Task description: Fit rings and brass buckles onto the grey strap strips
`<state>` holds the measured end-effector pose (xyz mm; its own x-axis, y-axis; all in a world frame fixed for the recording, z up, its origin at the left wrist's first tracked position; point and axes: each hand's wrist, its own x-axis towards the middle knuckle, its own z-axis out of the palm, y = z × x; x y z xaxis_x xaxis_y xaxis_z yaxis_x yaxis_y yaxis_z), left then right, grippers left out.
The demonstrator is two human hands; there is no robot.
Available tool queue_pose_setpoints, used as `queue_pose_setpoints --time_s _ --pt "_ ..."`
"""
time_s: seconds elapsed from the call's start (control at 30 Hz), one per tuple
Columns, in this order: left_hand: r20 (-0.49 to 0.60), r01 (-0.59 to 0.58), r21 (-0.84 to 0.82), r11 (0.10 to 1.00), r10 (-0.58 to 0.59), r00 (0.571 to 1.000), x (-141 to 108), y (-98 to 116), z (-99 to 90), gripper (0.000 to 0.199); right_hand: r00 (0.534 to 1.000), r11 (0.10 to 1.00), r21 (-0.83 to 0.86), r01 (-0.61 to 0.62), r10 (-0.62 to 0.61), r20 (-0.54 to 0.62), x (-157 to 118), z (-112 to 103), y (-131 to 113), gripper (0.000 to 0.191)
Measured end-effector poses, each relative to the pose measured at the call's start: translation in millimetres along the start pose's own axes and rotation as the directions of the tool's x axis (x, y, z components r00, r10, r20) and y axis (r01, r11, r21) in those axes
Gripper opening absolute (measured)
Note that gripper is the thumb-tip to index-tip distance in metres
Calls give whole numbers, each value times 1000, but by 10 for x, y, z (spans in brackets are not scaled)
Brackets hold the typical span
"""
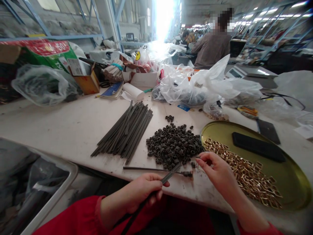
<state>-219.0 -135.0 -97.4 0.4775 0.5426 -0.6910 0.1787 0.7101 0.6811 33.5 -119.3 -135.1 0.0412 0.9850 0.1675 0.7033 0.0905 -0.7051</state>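
My left hand point(146, 187) is closed round a dark flat strip point(172, 173), whose tip points up and to the right. My right hand point(215, 168) has its thumb and index finger pinched at the right edge of a pile of small dark loops point(174, 143); what lies between the fingertips is too small to make out. Just beyond my left hand, another dark strip point(146, 168) lies along the table edge, with small loops at its right end. A stack of dark strips point(126, 132) rests left of the pile.
An olive-gold tray point(294, 182) at the right holds gold-coloured metal rings point(246, 176) and a black rectangular object point(258, 147). Plastic bags point(195, 85) crowd the table's back. A white bin point(56, 195) stands lower left. A person point(214, 47) is farther back.
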Motion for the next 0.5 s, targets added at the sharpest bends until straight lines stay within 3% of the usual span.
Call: queue_pose_setpoints --time_s 0.1,0.2,0.4,0.5 --pt "-5 -28 47 998 28 1000 -7 -16 39 36 992 959 258 -119 125 -6 -162 20 -133 22" --pt "-17 -58 96 994 60 998 -45 -38 85 37 969 852 468 -235 244 42 -333 77 -273 32" --pt "82 -96 103 990 88 993 -213 -70 180 18 918 741 551 -383 369 143 -533 114 -387 40" --pt "72 -86 145 986 77 994 -274 -112 221 20 883 613 653 -446 422 206 -593 131 -405 39"
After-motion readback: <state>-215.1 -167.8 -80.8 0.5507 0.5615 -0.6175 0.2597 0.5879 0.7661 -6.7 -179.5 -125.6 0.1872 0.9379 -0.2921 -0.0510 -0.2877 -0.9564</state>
